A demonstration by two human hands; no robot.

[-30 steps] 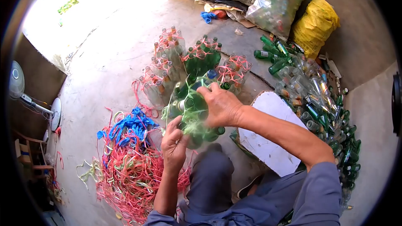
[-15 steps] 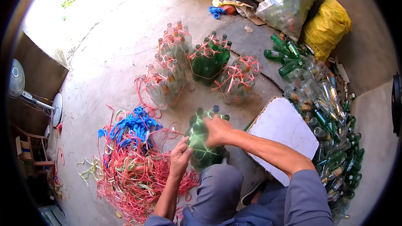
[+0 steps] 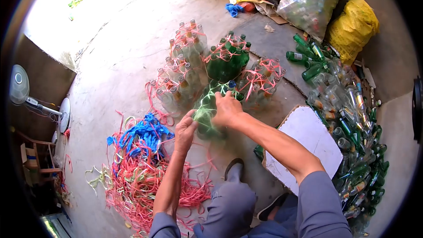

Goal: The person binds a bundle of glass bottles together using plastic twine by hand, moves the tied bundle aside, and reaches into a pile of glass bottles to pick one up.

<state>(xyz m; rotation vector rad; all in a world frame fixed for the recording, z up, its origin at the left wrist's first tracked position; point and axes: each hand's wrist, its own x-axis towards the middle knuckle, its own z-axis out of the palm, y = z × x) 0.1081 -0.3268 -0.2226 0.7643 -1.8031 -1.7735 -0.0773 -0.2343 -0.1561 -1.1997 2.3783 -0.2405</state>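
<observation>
A bundle of green bottles (image 3: 209,128), smeared by motion, hangs between my hands just in front of my foot. Pale green plastic strapping (image 3: 203,113) criss-crosses the bottle necks. My right hand (image 3: 227,109) is closed over the far right side of the bundle, its fingers among the necks and strapping. At the near left side, my left hand (image 3: 185,128) pinches the strapping. Just beyond stand tied bundles: clear bottles (image 3: 172,89) at the left, green bottles (image 3: 227,61) at the back, and clear bottles (image 3: 261,81) at the right, all bound with pink strapping.
A tangled heap of pink strapping (image 3: 145,189) with blue strips (image 3: 147,134) lies at the left. On the right are a white board (image 3: 304,145) and a long pile of loose bottles (image 3: 352,150). Sacks (image 3: 313,2) stand at the back; a fan (image 3: 64,114) is far left.
Both hands have carried the green bottle bundle forward, away from my knee and close to the standing bundles. My foot now shows where the bundle was. The view has shifted slightly.
</observation>
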